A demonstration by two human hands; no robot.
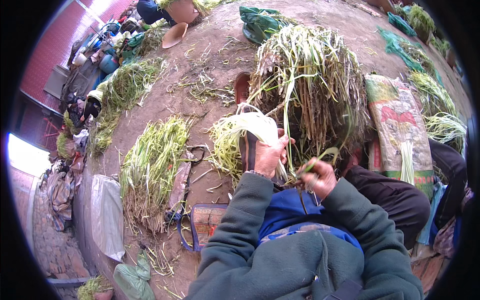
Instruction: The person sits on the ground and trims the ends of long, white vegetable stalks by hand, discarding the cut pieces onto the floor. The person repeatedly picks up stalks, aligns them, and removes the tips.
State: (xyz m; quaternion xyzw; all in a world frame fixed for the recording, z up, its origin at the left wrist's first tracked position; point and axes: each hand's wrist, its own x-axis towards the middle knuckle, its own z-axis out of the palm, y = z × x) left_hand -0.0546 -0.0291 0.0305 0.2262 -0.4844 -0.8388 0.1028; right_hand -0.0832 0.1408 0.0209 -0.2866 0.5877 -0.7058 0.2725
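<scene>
A sheaf of pale, peeled vegetable stalks [257,123], with long limp leaves like chives or garlic greens, is gripped in my left hand [270,153]. The stalks droop forward over a striped dark cloth. Close beside it, over my blue apron [287,208], my right hand [318,178] pinches a thin green leaf strip [329,153], blurred as if moving. Just beyond both hands rises a large heap of unpeeled stalks [311,82], brown at the stems and roots, with yellow-green leaves on top.
Left of me lies another pile of leafy stalks [155,168], near a patterned fabric bag [208,221]. On the right, a printed woven sack [399,123] carries a small bundle of white stalks [407,163]. A dark trouser leg [390,195] extends below it. Green netting sacking [260,24] lies beyond the heap.
</scene>
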